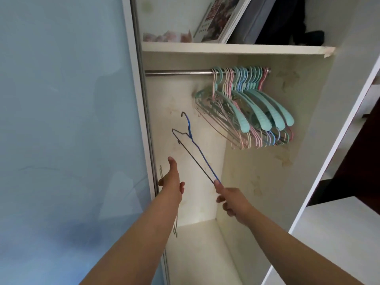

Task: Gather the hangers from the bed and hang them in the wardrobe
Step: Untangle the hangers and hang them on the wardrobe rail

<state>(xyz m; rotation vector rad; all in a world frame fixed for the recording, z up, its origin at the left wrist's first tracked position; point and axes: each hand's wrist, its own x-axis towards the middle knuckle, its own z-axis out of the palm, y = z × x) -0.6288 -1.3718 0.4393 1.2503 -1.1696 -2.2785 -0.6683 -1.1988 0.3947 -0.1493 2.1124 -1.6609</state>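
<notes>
My right hand (230,202) pinches the end of a thin blue wire hanger (202,155), held up inside the wardrobe with its hook pointing at the rail; a dark wire hanger (191,156) lies against it. The metal rail (176,72) runs under the shelf, and several teal, pink and blue plastic hangers (257,108) hang bunched at its right end. My left hand (171,179) is raised beside the wardrobe's left frame. A pale wire hanger (175,229) shows above and below it, seemingly held in its fingers; the grip itself is hidden.
A white shelf (226,48) above the rail carries a framed picture (218,19) and dark folded items. A blue sliding door (61,120) covers the left. The wardrobe's right side panel (333,140) slants down the right. The rail's left half is bare.
</notes>
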